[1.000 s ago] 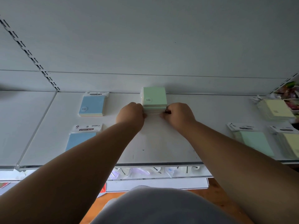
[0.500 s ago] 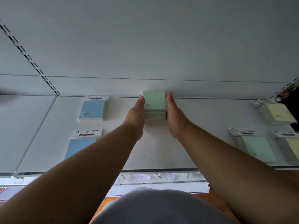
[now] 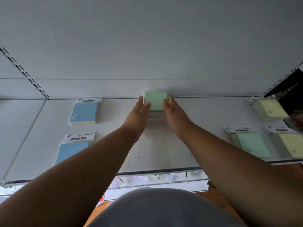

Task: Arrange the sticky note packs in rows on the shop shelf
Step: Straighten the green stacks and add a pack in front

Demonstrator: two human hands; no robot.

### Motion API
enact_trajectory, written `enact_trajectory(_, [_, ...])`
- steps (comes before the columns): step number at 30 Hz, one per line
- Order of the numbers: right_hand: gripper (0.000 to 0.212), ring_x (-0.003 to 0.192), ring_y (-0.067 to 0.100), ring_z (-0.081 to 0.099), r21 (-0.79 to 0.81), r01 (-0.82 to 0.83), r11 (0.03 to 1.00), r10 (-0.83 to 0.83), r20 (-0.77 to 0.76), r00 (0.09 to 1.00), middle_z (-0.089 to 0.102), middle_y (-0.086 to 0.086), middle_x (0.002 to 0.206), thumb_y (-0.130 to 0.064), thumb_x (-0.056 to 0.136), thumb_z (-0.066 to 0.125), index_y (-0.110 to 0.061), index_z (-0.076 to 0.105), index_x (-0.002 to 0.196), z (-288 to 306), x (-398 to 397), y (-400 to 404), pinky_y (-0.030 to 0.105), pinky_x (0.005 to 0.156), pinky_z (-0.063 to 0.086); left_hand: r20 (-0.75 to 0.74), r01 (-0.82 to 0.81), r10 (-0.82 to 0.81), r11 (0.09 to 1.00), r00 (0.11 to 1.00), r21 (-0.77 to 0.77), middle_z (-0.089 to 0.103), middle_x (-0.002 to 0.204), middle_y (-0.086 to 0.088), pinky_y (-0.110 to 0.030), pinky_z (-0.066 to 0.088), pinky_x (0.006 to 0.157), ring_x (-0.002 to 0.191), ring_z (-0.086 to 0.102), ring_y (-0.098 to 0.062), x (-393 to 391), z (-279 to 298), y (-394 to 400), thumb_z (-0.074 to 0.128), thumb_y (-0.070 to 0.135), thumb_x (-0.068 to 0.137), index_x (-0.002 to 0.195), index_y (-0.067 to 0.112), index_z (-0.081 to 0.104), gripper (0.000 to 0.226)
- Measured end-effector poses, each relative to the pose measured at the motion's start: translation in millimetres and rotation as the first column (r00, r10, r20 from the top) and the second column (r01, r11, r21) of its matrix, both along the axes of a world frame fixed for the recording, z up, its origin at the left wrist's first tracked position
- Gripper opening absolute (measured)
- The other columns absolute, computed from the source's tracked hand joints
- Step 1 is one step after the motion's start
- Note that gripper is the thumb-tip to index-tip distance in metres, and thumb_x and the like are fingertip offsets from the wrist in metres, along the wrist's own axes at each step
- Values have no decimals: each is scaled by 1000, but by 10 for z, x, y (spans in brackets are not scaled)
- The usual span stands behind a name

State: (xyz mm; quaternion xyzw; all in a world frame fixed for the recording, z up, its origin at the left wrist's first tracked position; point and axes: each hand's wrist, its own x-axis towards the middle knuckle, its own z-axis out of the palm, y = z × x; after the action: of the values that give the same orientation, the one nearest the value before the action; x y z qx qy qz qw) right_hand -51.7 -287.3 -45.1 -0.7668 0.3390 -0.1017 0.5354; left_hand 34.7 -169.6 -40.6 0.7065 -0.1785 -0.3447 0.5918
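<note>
A stack of green sticky note packs (image 3: 155, 99) stands on the white shelf (image 3: 160, 149), right up against the back wall near the middle. My left hand (image 3: 138, 113) lies flat against its left side and my right hand (image 3: 173, 113) flat against its right side, fingers stretched toward the wall, so the stack is pressed between both palms. The lower packs of the stack are partly hidden by my fingers.
Two blue packs lie at the left, one at the back (image 3: 84, 112) and one nearer the front (image 3: 72, 151). At the right are a yellow stack (image 3: 270, 110), a green pack (image 3: 252, 145) and a yellow pack (image 3: 290, 146). A clear lip runs along the shelf's front edge (image 3: 157, 171).
The green stack has slid back to the wall. My hands went from fists at its front corners to flat palms along its sides, reaching further in.
</note>
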Motion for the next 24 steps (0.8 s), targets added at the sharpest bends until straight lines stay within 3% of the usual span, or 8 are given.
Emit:
enact_trajectory(1, [63,138,17,38,-160,-40,986,39,-6,999,37,0,153,-49,98,41,-22,22,152,9,-58,-1,30,111,30,197,44,-57,997,979,66,54,132,17,-23,39,97,118,53,-5,-15,-17,47,47,33,98,141,31,42,44])
enact_trajectory(3, [54,121,11,53,-339,-103,935,117,19,993,53,-1,138,-38,96,51,-23,35,145,-39,-153,-22,30,100,44,517,19,-129,977,846,213,60,119,10,-23,44,83,104,57,-10,-56,-91,120,51,26,95,138,27,44,43])
enact_trajectory(5, [50,111,12,60,-436,-116,892,130,2,991,62,-2,126,-34,94,55,-25,41,141,-109,-197,-60,35,93,51,660,-58,-131,965,740,257,62,113,6,-24,44,77,98,58,-15,-60,-180,148,54,26,92,136,26,46,45])
enact_trajectory(11, [43,100,19,64,-591,-124,797,135,-26,991,68,3,113,-32,96,53,-19,49,137,-116,-189,-104,31,79,53,746,-138,-133,947,652,289,67,99,2,-29,46,69,91,60,-21,19,-209,128,51,24,92,120,25,57,28])
enact_trajectory(15, [35,90,18,64,-619,-102,779,111,-25,994,70,1,103,-34,95,54,-18,58,125,-97,-220,-118,25,69,46,732,-136,-133,945,668,296,67,97,3,-31,49,72,90,60,-19,30,-199,156,52,29,93,118,23,59,27])
enact_trajectory(20, [33,83,21,66,-670,-108,734,89,-63,994,72,2,94,-39,95,52,-19,62,120,-91,-225,-110,36,70,54,757,-161,-181,922,627,353,66,90,-1,-29,40,63,85,59,-23,4,-152,148,51,27,94,112,22,63,22])
enact_trajectory(24, [33,81,20,63,-636,-98,765,82,-54,995,69,3,90,-40,93,55,-15,65,112,-122,-249,-117,37,71,53,756,-194,-189,902,627,386,65,90,-1,-29,39,62,84,57,-21,-5,-143,171,51,31,94,107,20,64,22])
